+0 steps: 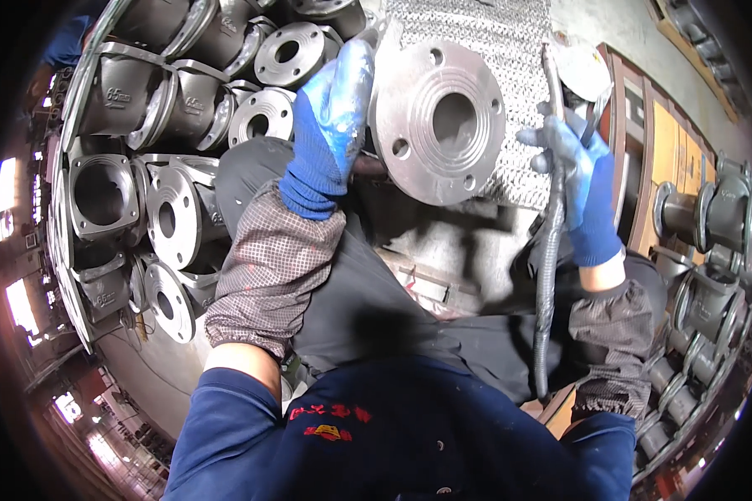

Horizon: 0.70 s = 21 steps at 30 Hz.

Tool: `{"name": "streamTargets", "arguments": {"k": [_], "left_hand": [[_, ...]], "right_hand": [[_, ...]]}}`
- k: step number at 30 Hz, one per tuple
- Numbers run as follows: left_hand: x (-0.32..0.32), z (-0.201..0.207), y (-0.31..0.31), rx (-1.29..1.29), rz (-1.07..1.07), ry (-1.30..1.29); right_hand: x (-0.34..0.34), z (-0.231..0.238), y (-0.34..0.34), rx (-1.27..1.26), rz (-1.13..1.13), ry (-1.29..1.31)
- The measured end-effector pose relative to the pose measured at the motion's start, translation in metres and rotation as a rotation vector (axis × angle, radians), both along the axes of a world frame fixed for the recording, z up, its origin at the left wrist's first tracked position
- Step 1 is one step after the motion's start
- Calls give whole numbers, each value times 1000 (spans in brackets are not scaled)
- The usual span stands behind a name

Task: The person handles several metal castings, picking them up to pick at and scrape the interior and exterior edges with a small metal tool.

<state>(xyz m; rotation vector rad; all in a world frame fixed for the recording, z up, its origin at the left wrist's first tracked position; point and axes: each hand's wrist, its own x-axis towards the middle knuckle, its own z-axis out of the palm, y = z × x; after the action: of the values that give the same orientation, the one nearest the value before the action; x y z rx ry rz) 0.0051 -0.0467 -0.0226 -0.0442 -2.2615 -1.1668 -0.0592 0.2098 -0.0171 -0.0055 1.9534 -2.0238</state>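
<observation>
A grey metal valve body (426,171) stands in front of me, its round flange facing up toward me with a large central bore and several bolt holes. My left hand (332,125), in a blue coated glove, presses along the flange's left side; its fingers are close together and its thumb is hidden. My right hand (570,159), gloved alike, is closed round a long black ribbed hose (546,284), the fingertips showing on the hose's left. Above that hand is a pale round disc (583,71); whether it joins the hose is unclear.
Under and behind the valve body lies a bumpy metal-mesh surface (464,21). Stacked flanged castings (171,217) crowd the left, and more castings (710,301) stand at the right. A brown wooden frame (635,159) runs beside my right hand. My knees are below the work.
</observation>
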Motion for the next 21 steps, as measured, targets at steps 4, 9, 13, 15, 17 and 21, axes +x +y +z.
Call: {"name": "streamTargets", "arguments": {"k": [4, 9, 13, 15, 17, 21], "left_hand": [[2, 1, 2, -190, -2, 49], [1, -8, 9, -176, -38, 99], [11, 0, 13, -21, -115, -125], [13, 19, 20, 526, -200, -316], [16, 23, -1, 432, -68, -196], [12, -26, -40, 914, 270, -297]], "right_hand": [[18, 11, -26, -117, 46, -57], [26, 4, -55, -89, 77, -33], [26, 1, -64, -42, 84, -36], [22, -8, -52, -46, 52, 38], [21, 1, -48, 15, 63, -17], [16, -7, -36, 63, -32, 66]]}}
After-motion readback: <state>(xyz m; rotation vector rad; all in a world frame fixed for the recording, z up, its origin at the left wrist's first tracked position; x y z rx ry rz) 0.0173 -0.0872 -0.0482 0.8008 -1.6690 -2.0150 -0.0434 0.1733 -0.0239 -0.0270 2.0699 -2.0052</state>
